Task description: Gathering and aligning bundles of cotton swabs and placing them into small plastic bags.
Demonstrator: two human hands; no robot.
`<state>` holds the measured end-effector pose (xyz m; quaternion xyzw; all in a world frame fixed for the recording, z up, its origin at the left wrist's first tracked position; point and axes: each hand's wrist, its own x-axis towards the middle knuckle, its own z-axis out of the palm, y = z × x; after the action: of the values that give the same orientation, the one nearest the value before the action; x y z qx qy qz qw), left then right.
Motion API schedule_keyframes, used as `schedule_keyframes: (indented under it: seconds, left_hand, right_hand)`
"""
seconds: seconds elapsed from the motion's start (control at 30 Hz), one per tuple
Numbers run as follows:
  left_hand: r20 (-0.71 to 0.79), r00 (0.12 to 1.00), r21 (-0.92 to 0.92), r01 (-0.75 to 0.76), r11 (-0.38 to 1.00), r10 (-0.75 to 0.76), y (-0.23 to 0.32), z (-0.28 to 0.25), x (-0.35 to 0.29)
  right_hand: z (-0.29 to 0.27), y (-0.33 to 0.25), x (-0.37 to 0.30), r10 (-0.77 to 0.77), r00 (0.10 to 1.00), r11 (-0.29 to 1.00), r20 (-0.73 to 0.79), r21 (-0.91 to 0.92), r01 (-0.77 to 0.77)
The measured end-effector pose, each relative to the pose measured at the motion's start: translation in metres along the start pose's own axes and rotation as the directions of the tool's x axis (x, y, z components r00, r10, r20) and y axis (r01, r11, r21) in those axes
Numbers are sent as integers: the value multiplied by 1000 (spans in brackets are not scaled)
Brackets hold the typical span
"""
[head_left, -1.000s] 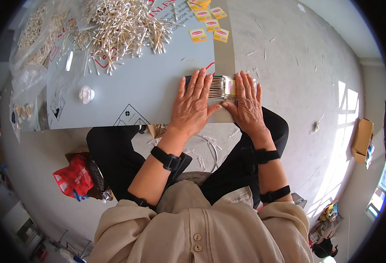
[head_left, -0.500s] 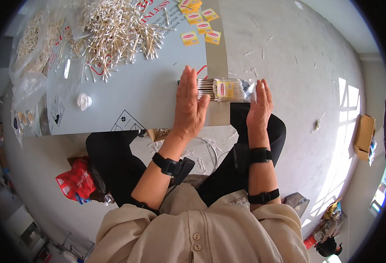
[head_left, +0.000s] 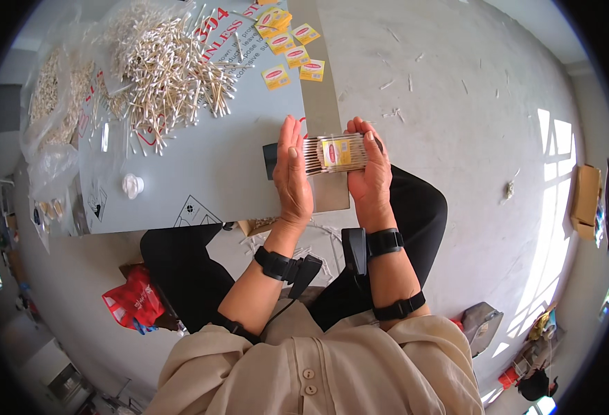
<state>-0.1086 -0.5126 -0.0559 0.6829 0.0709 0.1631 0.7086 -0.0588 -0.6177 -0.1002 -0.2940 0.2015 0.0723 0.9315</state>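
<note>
A flat clear pack of cotton swabs (head_left: 311,155) with a yellow label (head_left: 336,153) lies between my two hands at the table's right edge. My left hand (head_left: 293,176) stands open on edge, its straight fingers and palm against the pack's left end. Around the right end is my right hand (head_left: 368,183), its thumb over the near face and its fingers behind. That end of the pack is partly hidden by the hand. A dark flat piece (head_left: 270,159) lies on the table just left of my left hand.
A big heap of loose cotton swabs (head_left: 173,76) covers the table's far left, beside clear plastic bags (head_left: 52,162). Several yellow label cards (head_left: 282,43) lie at the far edge. A small white round object (head_left: 132,185) sits on the metal tabletop (head_left: 214,166). Scattered swabs (head_left: 410,83) lie on the floor.
My right hand has moved left and closed round the pack's right end, where clear wrapping stuck out before. Both hands are nearer together, and the view has shifted slightly.
</note>
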Motion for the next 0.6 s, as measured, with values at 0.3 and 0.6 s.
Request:
schedule_keyframes:
  seconds: [0.3, 0.6]
  left_hand:
    - [-31, 996, -204, 74, 976, -82, -5, 24, -1]
    - [-213, 959, 421, -81, 903, 185, -17, -83, 3]
  right_hand:
    - [5, 5, -5, -29, 998, 990, 59, -136, 36]
    - [-8, -39, -8, -433, 855, 877, -285, -354, 326]
